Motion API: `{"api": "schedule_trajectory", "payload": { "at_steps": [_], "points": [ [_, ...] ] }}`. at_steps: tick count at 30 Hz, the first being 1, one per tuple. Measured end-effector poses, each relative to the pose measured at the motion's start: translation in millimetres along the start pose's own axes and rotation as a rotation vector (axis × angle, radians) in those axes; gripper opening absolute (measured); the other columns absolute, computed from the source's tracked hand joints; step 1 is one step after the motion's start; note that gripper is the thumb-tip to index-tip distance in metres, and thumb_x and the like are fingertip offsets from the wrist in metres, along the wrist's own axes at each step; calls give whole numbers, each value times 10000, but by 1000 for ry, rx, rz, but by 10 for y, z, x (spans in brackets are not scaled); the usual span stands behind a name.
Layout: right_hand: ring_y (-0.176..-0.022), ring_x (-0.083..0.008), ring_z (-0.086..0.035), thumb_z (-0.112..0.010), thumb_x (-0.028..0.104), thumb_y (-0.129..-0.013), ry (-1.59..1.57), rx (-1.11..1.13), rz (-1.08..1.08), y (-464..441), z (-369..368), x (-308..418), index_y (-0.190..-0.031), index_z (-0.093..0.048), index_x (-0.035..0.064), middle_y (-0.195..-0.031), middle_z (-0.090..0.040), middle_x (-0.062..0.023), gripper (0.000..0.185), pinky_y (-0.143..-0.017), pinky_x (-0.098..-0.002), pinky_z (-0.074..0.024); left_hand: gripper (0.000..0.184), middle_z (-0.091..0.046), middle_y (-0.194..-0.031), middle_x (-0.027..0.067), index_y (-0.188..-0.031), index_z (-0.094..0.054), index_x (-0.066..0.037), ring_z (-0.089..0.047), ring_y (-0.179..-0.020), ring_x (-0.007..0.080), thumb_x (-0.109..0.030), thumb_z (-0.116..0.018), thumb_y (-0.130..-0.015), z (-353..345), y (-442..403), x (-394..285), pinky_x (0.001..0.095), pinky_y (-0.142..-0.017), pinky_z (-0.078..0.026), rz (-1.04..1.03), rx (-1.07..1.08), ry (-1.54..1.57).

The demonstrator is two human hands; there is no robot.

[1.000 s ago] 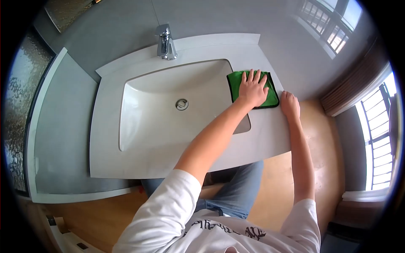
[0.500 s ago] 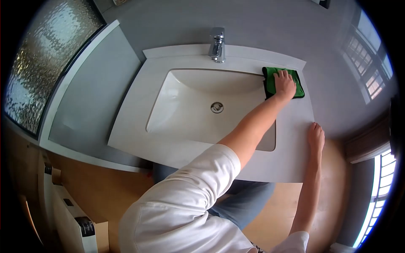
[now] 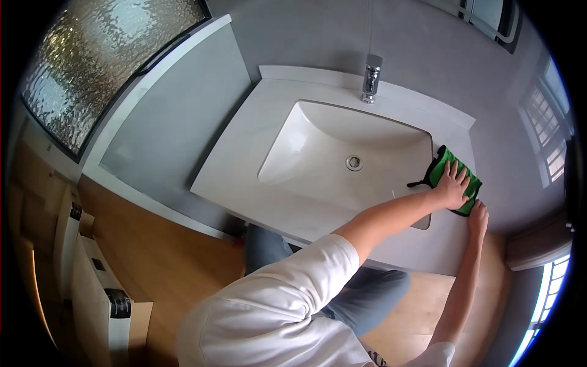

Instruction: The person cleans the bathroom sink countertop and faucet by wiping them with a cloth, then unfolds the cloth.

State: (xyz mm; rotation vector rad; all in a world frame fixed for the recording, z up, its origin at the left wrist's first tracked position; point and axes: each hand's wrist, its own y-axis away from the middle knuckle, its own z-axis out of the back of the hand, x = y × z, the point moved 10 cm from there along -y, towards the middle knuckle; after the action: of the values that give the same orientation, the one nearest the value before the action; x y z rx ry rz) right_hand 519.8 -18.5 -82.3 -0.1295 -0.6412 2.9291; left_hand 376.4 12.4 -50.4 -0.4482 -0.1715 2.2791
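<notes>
A green cloth (image 3: 472, 178) with a black border lies on the right side of the white countertop (image 3: 244, 131), between the basin and the counter's right edge. My left hand (image 3: 453, 185) crosses over and presses flat on the cloth with its fingers spread. Part of the cloth is hidden under that hand, and a dark strip at its left corner reaches the basin rim. At the counter's right edge, beside the cloth's lower corner, my right hand (image 3: 479, 218) is closed with its fingers curled over the edge.
The white basin (image 3: 324, 140) with a metal drain (image 3: 354, 163) is set in the counter. A chrome faucet (image 3: 371, 79) stands behind it. A low grey partition (image 3: 177, 116) with textured glass (image 3: 110, 61) rises at the left. White boxes (image 3: 101, 300) stand on the wooden floor.
My left hand and the green cloth have moved along the counter toward me, and the cloth has turned. My right hand stays at the edge. The head view has shifted and tilted.
</notes>
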Motion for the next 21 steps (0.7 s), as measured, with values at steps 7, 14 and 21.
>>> {"api": "schedule_trajectory", "payload": {
  "at_steps": [7,14,21],
  "points": [
    [-953,-442,-554,-373,273,-952,-327,-59,-8,-7,-187,-265,-1031,-590,-15,-1031,-603,-253,370,-794,-504,-445,660,-234,-1496,162,-1400,-350,-67,-135,-1381,432,-475,-422,-885,180,1260,-639,613,-1090,-92,-219,59,52],
    [-1036,-446,-525,-326,369,-947,-334,139,-284,-34,-55,-218,-1102,-600,-5,-1103,-587,-255,489,-908,-490,-407,791,-293,-1463,151,-1399,-331,-72,-250,-1352,366,-513,-589,-795,868,2796,-618,529,-1106,-168,-156,-7,-170],
    [-1045,-461,-512,-319,356,-946,-330,140,-268,-49,-139,-302,-1090,-585,-17,-1107,-572,-275,481,-906,-503,-403,724,-306,-1457,158,-1380,-381,-82,-296,-1332,362,-451,-623,-806,1688,4177,343,529,-1071,-233,368,-174,-177]
  ]
}}
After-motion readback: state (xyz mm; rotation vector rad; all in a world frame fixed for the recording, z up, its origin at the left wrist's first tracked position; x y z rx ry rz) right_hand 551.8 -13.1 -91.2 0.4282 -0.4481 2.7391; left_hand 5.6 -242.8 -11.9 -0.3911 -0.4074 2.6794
